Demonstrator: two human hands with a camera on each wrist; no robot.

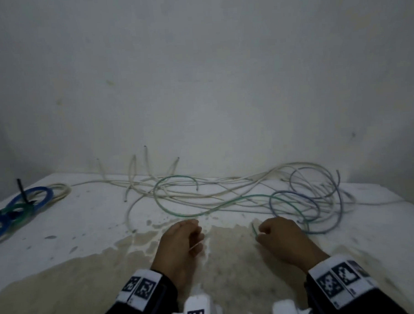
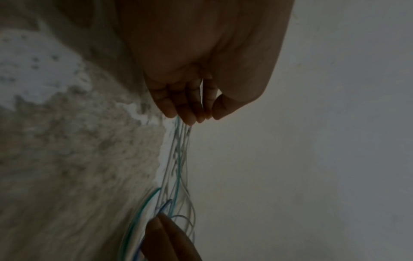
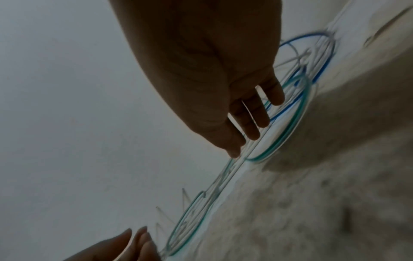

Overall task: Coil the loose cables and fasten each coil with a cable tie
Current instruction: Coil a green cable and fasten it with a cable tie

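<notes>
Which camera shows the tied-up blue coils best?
The head view: the blue coils lie at the table's far left, black ties sticking up. Both wrist views show only loose cables and fingers, not those coils.

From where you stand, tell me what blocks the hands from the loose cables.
Nothing visible does. The left hand and right hand sit just short of the loose cables; only bare table lies between.

Loose cables (image 1: 226, 194) (tangled) beyond both hands (image 1: 181, 243)
</notes>
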